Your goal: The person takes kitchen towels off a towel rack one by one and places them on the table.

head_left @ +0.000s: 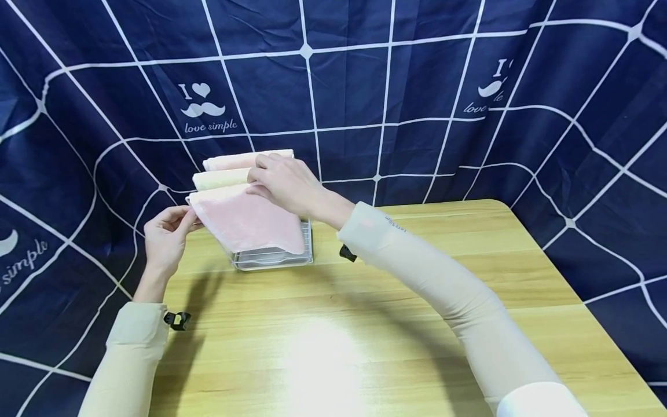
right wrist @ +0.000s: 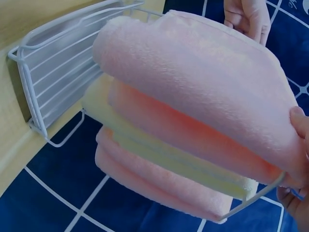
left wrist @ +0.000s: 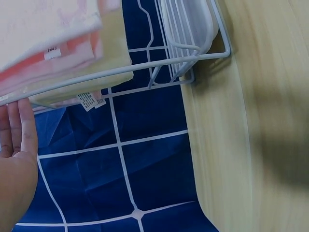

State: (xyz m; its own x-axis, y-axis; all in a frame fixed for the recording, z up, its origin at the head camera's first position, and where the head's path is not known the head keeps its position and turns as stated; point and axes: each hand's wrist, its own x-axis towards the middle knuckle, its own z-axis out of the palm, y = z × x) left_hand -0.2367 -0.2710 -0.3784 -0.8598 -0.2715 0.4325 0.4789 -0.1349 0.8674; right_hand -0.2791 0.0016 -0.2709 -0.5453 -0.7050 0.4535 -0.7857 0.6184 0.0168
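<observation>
The nearest pink cloth (head_left: 250,219) hung over the white wire rack (head_left: 273,266) on the bench (head_left: 521,278). The right hand (head_left: 289,182) pinched its top between fingers; the left hand's (head_left: 165,237) grip was unclear beside it.

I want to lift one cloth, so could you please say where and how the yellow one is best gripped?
Probably pinch the yellow cloth by its top fold near the left end, from above: it hangs between the front pink cloth and the rear pink cloth, and the right hand hides its right end in the head view.
</observation>
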